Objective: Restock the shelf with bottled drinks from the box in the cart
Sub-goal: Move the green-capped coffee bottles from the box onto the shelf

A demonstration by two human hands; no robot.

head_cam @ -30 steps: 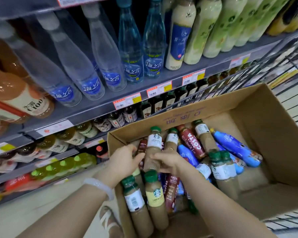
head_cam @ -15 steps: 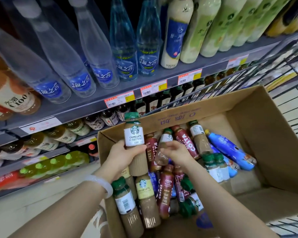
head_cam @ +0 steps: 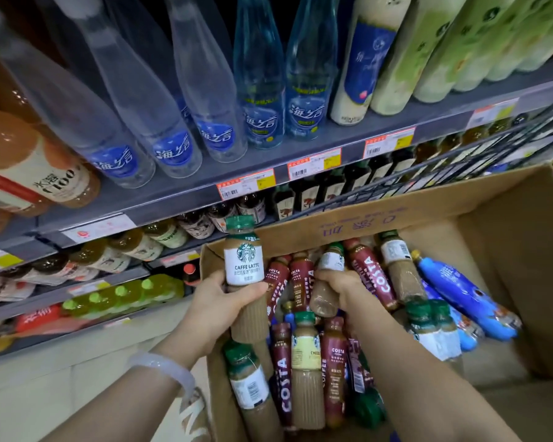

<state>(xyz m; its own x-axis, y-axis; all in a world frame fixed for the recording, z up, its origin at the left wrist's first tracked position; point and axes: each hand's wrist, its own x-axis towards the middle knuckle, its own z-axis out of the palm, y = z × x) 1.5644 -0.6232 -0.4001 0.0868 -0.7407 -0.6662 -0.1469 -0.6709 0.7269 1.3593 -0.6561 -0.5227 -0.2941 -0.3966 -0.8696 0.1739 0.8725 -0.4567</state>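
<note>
Picking step: left hand (head_cam: 219,303) grips a latte bottle (head_cam: 245,275) upright over the box (head_cam: 508,237); right hand (head_cam: 339,283) grips a second bottle (head_cam: 328,282) inside it. Next, carry both to the shelf (head_cam: 173,199).

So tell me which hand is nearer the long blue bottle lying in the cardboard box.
Right. The right hand grips a latte bottle just left of the blue bottle; the left hand is farther left.

light: even, soft | shadows: faint | edges: wide-angle bowed | blur: slight at left
</note>
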